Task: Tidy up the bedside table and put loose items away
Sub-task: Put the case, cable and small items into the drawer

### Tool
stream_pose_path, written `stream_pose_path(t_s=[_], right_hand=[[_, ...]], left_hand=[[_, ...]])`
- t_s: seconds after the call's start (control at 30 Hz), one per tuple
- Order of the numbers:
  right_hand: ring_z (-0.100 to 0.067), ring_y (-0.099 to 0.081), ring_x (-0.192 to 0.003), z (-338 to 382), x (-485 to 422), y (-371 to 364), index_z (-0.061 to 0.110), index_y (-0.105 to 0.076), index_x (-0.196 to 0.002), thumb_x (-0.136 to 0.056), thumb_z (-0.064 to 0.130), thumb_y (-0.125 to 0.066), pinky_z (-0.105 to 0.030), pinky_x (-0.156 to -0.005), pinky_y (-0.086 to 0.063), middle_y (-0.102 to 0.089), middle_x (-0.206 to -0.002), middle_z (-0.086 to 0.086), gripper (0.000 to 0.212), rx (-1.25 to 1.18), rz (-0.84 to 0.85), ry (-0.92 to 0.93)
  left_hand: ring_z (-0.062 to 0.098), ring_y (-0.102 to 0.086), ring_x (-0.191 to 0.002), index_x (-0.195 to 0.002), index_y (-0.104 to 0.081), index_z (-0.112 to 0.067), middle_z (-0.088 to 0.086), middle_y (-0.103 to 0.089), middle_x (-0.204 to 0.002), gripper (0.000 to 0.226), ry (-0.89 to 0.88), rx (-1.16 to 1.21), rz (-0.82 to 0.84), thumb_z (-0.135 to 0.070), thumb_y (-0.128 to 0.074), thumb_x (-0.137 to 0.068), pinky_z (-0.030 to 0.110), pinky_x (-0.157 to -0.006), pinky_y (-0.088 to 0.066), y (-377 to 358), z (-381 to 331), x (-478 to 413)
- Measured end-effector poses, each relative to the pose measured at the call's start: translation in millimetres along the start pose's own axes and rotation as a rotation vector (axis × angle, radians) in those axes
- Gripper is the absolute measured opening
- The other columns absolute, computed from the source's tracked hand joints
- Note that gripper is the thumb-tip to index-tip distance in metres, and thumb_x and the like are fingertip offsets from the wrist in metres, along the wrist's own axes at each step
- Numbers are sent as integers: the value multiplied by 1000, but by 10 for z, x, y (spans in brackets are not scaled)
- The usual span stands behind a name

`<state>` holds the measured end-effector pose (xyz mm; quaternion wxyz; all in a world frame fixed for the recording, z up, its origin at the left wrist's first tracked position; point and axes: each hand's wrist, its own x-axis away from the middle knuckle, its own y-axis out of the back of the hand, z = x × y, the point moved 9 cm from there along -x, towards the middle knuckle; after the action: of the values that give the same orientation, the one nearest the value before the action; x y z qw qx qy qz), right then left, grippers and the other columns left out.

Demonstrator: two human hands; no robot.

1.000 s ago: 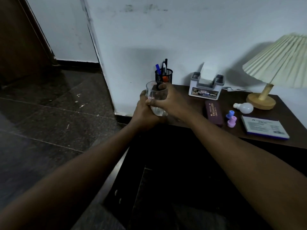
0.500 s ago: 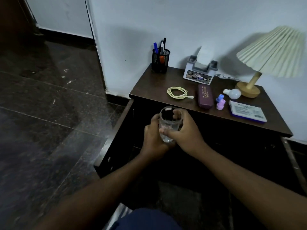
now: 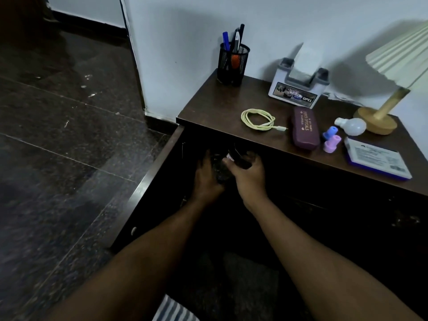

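Note:
My left hand [image 3: 206, 176] and my right hand [image 3: 246, 173] together hold a clear drinking glass [image 3: 223, 169], dim and hard to make out, inside the dark open cabinet under the bedside table [image 3: 215, 105]. On the tabletop lie a coiled yellow cable [image 3: 258, 119], a maroon glasses case [image 3: 304, 128], a white bulb [image 3: 352, 126], a blue spool [image 3: 330, 132], a pink spool [image 3: 331, 143] and a blue-edged booklet [image 3: 376, 158].
A mesh pen holder [image 3: 232, 62] stands at the table's back left, a tissue box [image 3: 298, 85] behind the cable, a pleated lamp [image 3: 393, 72] at the right. The open cabinet door [image 3: 148, 186] swings out to the left over the dark stone floor.
Both hands have carried the glass down from above the tabletop's front edge into the dark cabinet. The view has tilted lower, and the cable now shows on the table.

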<state>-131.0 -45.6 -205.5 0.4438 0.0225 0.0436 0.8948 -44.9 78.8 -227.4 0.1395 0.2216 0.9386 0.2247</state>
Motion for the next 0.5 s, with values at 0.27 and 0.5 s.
stream_pose_path(t_s=[0.27, 0.5], right_hand=[[-18, -73, -105, 17, -338, -438, 16, -73, -119, -77, 10, -86, -41, -100, -56, -77, -112, 1, 44, 54, 155, -29], [-25, -65, -114, -77, -512, -604, 3, -66, -129, -88, 0, -72, -37, -104, -51, -68, -125, -7, 41, 237, 174, -123]], left_hand=[[24, -53, -130, -155, -28, -7, 16, -50, -146, 74, 123, 99, -6, -14, -70, -94, 17, -94, -39, -95, 129, -211], [16, -33, -146, -159, -25, -12, 8, -34, -162, 47, 304, 185, -192, -24, -26, -114, -8, -82, -8, -105, 210, -150]])
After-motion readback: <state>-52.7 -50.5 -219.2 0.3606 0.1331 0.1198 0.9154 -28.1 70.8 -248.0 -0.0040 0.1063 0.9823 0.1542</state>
